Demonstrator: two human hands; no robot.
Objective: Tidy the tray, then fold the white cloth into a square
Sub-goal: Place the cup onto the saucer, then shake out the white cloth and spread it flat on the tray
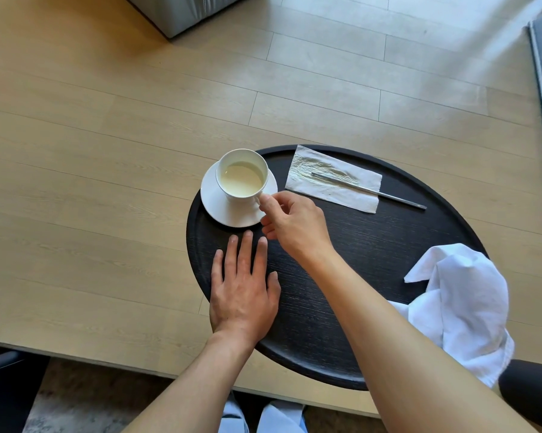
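A right hand (290, 221) pinches the handle of a white teacup (242, 175) on its saucer (219, 207), centre frame, as the left hand (243, 289) rests flat, fingers spread, on the round black tray (372, 245). The crumpled white cloth (463, 304) drapes over the tray's lower-right rim.

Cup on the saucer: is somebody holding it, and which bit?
Yes. The right hand pinches the cup by its handle with its fingers. The left hand lies flat on the tray, holding nothing.
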